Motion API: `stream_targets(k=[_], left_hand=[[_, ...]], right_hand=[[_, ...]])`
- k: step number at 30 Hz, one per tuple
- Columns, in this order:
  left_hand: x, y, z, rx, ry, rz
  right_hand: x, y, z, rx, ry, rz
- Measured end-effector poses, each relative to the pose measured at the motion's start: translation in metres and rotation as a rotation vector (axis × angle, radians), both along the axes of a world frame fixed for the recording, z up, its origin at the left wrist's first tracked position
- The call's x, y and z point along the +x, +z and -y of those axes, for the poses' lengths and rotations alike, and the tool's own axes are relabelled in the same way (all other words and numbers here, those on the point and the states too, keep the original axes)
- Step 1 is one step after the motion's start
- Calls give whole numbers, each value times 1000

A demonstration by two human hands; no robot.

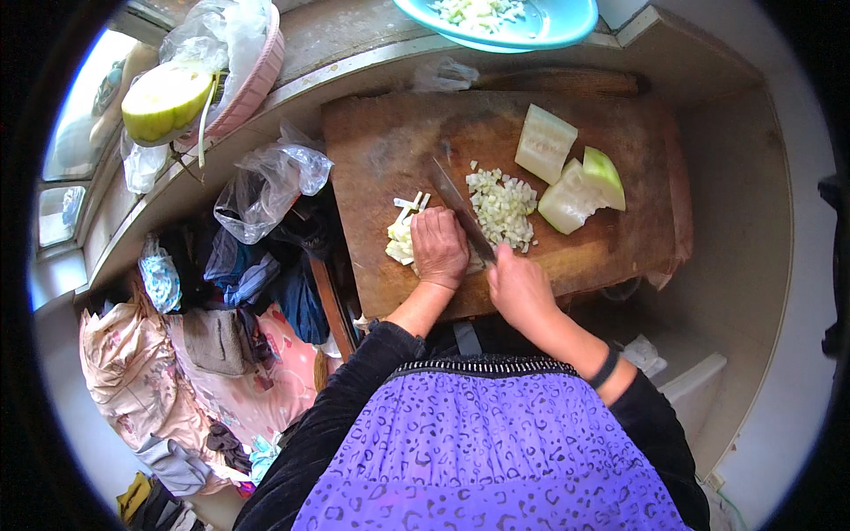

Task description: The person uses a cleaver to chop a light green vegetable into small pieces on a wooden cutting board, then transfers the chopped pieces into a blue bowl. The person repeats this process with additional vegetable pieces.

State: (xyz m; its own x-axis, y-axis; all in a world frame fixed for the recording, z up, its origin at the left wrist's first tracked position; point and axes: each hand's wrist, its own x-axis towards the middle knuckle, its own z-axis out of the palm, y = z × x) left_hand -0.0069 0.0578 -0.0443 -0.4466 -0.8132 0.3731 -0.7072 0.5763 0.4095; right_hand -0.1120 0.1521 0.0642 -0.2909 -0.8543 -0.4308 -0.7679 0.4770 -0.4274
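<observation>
A kitchen knife (pixel 459 204) is in my right hand (pixel 524 287), its blade pointing away from me and slanting left across a wooden cutting board (pixel 392 152). My left hand (pixel 439 247) lies just left of the blade, fingers bent over pale melon strips (pixel 400 240), partly hidden under it. Right of the blade sits a heap of small diced pieces (pixel 501 207). Two larger chunks lie beyond the heap: a pale slab (pixel 546 144) and a piece with green rind (pixel 588 189).
On the ledge ahead stands a blue basin (pixel 564 26) of chopped pieces. At far left, a cut melon half (pixel 167 99) leans by a pink basket (pixel 259 79). A clear plastic bag (pixel 265 186) hangs beside the board. Clothes and bedding (pixel 265 385) lie at left.
</observation>
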Motion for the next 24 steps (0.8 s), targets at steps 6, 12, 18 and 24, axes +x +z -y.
stream_targets(k=[6, 12, 18, 24], left_hand=[[-1, 2, 0, -8, -4, 1], [0, 16, 2, 133, -34, -61], [20, 46, 21, 203, -241, 160], [39, 55, 40, 310, -363, 247]], right_hand=[[-6, -33, 29, -248, -214, 13], [-22, -20, 12, -321, -274, 112], [-33, -5, -4, -252, -218, 144], [-33, -4, -11, -252, -209, 166]])
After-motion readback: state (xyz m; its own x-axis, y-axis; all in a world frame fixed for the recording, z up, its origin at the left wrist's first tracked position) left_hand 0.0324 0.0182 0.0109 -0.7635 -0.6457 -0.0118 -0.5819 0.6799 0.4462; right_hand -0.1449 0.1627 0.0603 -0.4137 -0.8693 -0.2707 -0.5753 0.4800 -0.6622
